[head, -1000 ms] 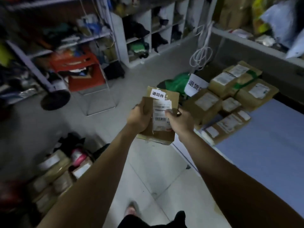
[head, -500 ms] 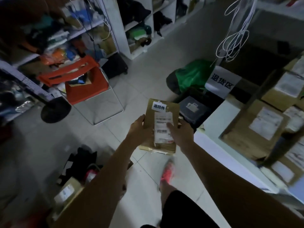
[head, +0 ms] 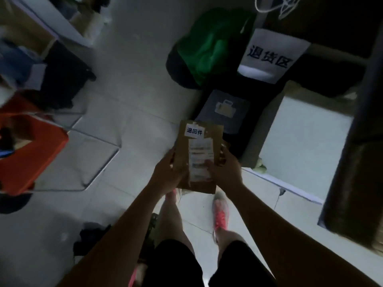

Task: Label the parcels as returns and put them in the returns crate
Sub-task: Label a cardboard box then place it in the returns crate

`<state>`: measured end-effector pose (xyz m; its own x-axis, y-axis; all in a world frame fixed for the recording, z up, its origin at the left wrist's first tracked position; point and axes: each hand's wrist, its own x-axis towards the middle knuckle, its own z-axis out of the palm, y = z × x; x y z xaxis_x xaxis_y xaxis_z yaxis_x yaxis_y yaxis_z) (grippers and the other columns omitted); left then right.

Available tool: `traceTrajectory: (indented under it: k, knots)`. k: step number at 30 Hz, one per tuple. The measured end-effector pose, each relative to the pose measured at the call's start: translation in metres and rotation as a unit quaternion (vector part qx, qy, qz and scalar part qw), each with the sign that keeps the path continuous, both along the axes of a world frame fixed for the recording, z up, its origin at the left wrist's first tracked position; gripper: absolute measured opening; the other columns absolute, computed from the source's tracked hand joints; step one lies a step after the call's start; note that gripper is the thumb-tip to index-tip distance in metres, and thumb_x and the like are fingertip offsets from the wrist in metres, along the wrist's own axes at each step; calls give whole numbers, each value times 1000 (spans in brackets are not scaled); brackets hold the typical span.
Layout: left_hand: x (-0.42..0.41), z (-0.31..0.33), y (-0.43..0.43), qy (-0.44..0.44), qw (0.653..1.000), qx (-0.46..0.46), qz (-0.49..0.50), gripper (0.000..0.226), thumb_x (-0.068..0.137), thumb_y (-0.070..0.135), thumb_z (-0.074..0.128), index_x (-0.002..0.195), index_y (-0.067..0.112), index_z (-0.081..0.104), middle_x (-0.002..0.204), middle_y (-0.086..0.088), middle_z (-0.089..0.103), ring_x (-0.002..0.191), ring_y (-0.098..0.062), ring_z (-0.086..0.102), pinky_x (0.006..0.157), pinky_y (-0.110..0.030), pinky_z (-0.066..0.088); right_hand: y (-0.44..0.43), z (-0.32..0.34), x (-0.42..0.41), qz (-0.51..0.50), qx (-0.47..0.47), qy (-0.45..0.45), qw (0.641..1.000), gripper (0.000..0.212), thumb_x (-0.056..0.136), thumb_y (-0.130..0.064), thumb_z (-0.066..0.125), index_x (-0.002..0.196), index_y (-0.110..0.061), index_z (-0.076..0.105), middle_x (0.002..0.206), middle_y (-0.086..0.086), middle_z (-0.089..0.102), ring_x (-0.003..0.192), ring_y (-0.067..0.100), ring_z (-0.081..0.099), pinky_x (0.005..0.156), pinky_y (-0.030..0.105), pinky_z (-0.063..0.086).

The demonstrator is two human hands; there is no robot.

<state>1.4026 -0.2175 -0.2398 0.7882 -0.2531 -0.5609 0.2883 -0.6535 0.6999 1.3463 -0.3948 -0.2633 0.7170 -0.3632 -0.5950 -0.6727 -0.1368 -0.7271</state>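
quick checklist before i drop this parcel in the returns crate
1. Returns sticker on the parcel: ok, stuck near its top edge.
2. Grip: ok, left hand and right hand hold its sides.
3. Crate found: ok, dark, below the white sign, just ahead.
4. Room inside: cannot tell; one grey parcel lies there, the rest is too dark.
5. Parcel over the opening: not ok, it appears mostly above floor tiles.
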Motion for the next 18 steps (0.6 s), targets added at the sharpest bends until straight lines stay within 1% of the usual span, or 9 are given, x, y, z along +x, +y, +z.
traceTrajectory:
  k: [2, 3, 6, 8, 10, 12, 14, 16, 18]
  knots:
    - [35, -46, -12, 13, 999, -7, -51, 57, 87, 43, 72, 138, 34, 47, 120, 15, 66, 111, -9, 65, 85, -29, 59, -14, -33, 22, -28, -12, 10, 999, 40, 87, -26, 73, 123, -24, 59, 106, -8, 71, 90, 12, 71, 71, 37, 63]
    - [51, -69, -18, 25, 997, -9, -75, 65, 87, 43, 72, 144, 32, 42, 124, 13, 64, 114, -10, 63, 86, -29, 59, -19, -51, 33, -41, -20, 17, 999, 41, 87, -25, 73, 125, -24, 58, 107, -8, 71, 91, 13, 71, 72, 39, 63]
    - [100, -147, -25, 40, 988, 9, -148, 85, 78, 64, 67, 150, 37, 29, 134, 9, 60, 121, -16, 60, 89, -41, 59, -28, -110, 67, -73, -36, 32, 996, 46, 87, -24, 74, 129, -27, 57, 111, -7, 71, 94, 13, 70, 76, 36, 61]
    - [128, -199, -22, 24, 984, 31, -175, 86, 75, 65, 67, 148, 37, 31, 134, 5, 60, 121, -20, 59, 91, -44, 57, -22, -159, 88, -96, -19, 48, 994, 53, 84, -23, 77, 132, -29, 55, 112, -8, 71, 95, 13, 70, 78, 39, 62]
    - [151, -244, -18, 16, 983, 39, -179, 74, 81, 44, 74, 144, 31, 38, 129, 4, 63, 119, -18, 61, 90, -34, 56, -10, -210, 103, -118, -3, 59, 991, 64, 81, -23, 80, 137, -34, 52, 111, -8, 70, 93, 14, 71, 75, 44, 62]
    - [170, -290, -13, 1, 982, 48, -183, 72, 83, 29, 78, 143, 32, 39, 126, 5, 65, 116, -16, 63, 86, -28, 57, 4, -259, 115, -127, -3, 52, 990, 69, 81, -21, 80, 141, -36, 49, 110, -10, 70, 91, 12, 72, 73, 41, 62]
    - [182, -333, -7, -17, 979, 58, -195, 74, 82, 30, 79, 143, 33, 37, 124, 6, 66, 112, -15, 65, 84, -31, 60, 15, -304, 125, -116, -7, 37, 993, 71, 83, -14, 78, 143, -33, 47, 110, -11, 69, 92, 8, 71, 75, 34, 62]
    - [186, -371, -3, -24, 975, 67, -208, 77, 82, 29, 79, 146, 29, 36, 124, 6, 66, 110, -13, 66, 79, -24, 60, 20, -346, 128, -111, -17, 42, 993, 70, 83, -14, 77, 144, -29, 47, 118, -8, 68, 97, 8, 69, 78, 27, 61]
    - [189, -401, -1, -29, 972, 70, -222, 81, 82, 26, 78, 150, 24, 33, 128, 5, 64, 113, -12, 64, 82, -21, 59, 21, -379, 128, -108, -43, 52, 992, 72, 83, -18, 77, 146, -26, 45, 123, -8, 66, 101, 8, 66, 77, 16, 56]
